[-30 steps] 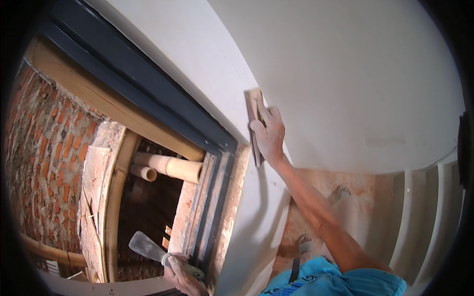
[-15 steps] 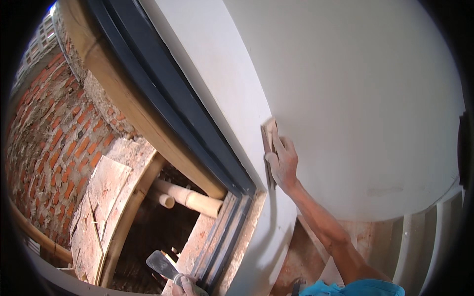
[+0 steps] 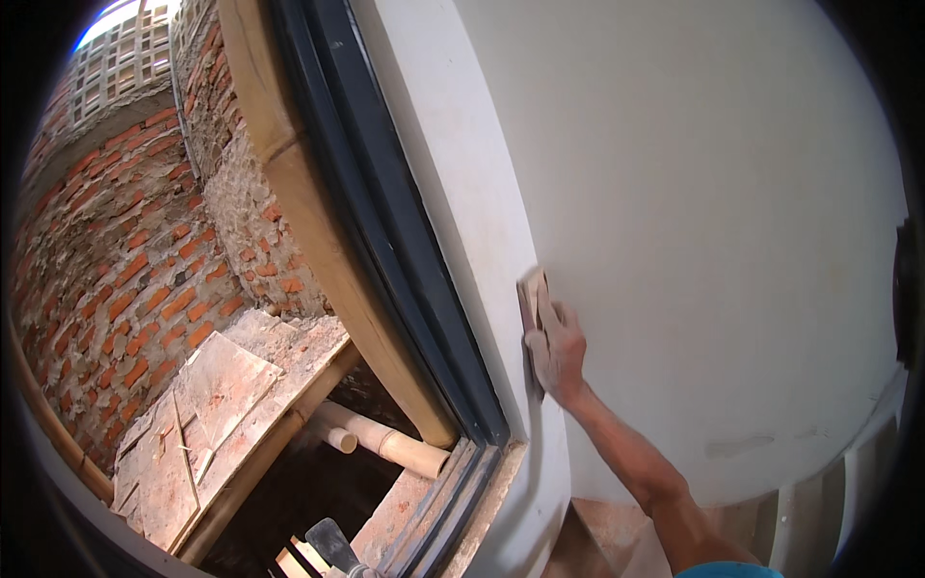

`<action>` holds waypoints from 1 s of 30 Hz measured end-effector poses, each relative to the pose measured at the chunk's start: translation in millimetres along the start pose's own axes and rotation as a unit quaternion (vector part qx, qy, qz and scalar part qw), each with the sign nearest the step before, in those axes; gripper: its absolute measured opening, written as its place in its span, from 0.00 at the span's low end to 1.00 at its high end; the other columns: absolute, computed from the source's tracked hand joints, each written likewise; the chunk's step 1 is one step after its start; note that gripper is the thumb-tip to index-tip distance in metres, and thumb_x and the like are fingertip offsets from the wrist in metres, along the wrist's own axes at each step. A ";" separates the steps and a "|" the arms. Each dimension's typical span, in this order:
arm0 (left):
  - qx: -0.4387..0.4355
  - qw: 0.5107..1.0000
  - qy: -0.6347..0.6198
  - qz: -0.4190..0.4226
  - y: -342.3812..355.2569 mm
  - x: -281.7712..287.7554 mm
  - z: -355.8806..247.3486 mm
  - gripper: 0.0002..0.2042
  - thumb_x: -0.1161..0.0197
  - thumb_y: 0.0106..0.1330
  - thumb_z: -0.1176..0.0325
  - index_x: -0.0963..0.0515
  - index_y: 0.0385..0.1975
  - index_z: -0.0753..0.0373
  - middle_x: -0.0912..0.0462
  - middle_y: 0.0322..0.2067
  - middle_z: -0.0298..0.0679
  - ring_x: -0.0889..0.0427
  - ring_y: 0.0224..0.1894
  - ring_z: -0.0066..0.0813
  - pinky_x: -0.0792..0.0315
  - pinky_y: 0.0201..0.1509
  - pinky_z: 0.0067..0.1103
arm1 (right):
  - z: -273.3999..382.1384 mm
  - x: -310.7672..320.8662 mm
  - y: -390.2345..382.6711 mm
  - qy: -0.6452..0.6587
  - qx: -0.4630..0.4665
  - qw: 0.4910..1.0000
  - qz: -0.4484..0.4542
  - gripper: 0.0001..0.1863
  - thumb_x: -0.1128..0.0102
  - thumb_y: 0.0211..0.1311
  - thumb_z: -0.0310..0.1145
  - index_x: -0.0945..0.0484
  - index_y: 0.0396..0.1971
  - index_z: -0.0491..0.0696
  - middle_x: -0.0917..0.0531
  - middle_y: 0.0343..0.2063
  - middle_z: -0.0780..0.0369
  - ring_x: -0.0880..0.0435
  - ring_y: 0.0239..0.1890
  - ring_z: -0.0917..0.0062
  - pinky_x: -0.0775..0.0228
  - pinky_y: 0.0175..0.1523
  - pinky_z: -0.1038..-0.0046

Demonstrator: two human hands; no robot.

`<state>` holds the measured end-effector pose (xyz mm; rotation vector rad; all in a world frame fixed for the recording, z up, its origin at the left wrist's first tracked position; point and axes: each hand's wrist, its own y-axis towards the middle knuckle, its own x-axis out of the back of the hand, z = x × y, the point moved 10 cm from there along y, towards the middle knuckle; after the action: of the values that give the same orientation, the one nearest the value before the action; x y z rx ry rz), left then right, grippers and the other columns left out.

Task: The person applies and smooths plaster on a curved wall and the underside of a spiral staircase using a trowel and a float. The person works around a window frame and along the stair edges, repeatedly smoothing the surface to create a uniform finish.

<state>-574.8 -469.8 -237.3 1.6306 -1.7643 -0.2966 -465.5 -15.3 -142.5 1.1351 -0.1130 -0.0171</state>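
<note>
My right hand [image 3: 557, 354] is closed around a thin, dusty sanding block [image 3: 529, 303]. The block lies against the outer corner where the white window reveal [image 3: 472, 183] meets the pale grey wall [image 3: 694, 222]. White dust coats my fingers. At the lower edge, a putty knife [image 3: 332, 544] with a dark, broad blade points up and left. Only a sliver of my left hand [image 3: 358, 572] shows at its handle; the rest is cut off by the picture edge.
A dark metal window frame [image 3: 385, 222] runs along the opening, with a bamboo pole [image 3: 308, 212] outside it. Beyond stand a debris-covered board platform [image 3: 226, 395], cut bamboo ends [image 3: 409, 451] and a rough brick wall [image 3: 125, 279]. Ribbed panels [image 3: 814, 520] are at lower right.
The view has shifted, showing more of the brick wall. Against the window frame, my right hand and the sanding block sit slightly higher along the corner. Less of my left hand shows.
</note>
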 end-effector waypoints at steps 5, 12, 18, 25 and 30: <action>0.073 0.997 0.014 0.022 -6.8 7.9 26.2 0.13 0.45 0.71 0.65 0.26 0.26 0.66 0.34 0.19 0.33 0.36 0.21 0.23 0.41 0.25 0.27 | 79.3 3.3 161.8 -0.015 0.117 0.989 -0.089 0.33 0.40 0.58 0.32 0.32 0.66 0.46 0.23 0.34 0.53 0.24 0.39 0.59 0.28 0.41 0.59; 0.072 0.997 0.005 0.023 -3.5 -1.5 11.2 0.12 0.44 0.70 0.64 0.24 0.29 0.68 0.31 0.20 0.36 0.34 0.23 0.27 0.40 0.28 0.29 | 135.3 26.9 272.7 -0.038 0.132 0.984 -0.115 0.28 0.42 0.60 0.38 0.28 0.62 0.47 0.24 0.33 0.50 0.22 0.39 0.57 0.29 0.41 0.57; 0.020 0.997 0.069 0.000 -8.1 8.9 3.2 0.13 0.44 0.70 0.64 0.23 0.30 0.69 0.29 0.22 0.42 0.32 0.25 0.31 0.38 0.30 0.30 | 85.0 3.4 171.5 0.042 0.102 0.993 -0.041 0.31 0.41 0.61 0.36 0.31 0.65 0.47 0.26 0.30 0.53 0.24 0.35 0.61 0.29 0.39 0.61; 0.013 0.998 0.035 0.041 -0.7 -0.2 5.4 0.12 0.44 0.71 0.65 0.22 0.34 0.71 0.26 0.25 0.47 0.29 0.30 0.40 0.35 0.35 0.35 | 127.4 26.7 312.7 -0.044 0.195 0.970 -0.136 0.26 0.43 0.61 0.37 0.26 0.59 0.43 0.24 0.32 0.51 0.25 0.34 0.58 0.30 0.39 0.62; -0.004 0.999 0.051 -0.004 -1.7 9.4 -9.3 0.11 0.42 0.70 0.66 0.21 0.35 0.70 0.25 0.26 0.47 0.29 0.30 0.39 0.35 0.35 0.35 | 117.8 11.6 241.2 -0.019 0.128 0.986 -0.100 0.23 0.44 0.61 0.37 0.23 0.55 0.43 0.26 0.27 0.53 0.26 0.31 0.59 0.31 0.38 0.61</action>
<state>-567.2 -476.2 -228.4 1.6192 -1.6783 -0.2198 -476.2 -20.7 125.9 1.4003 -0.0347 -0.2088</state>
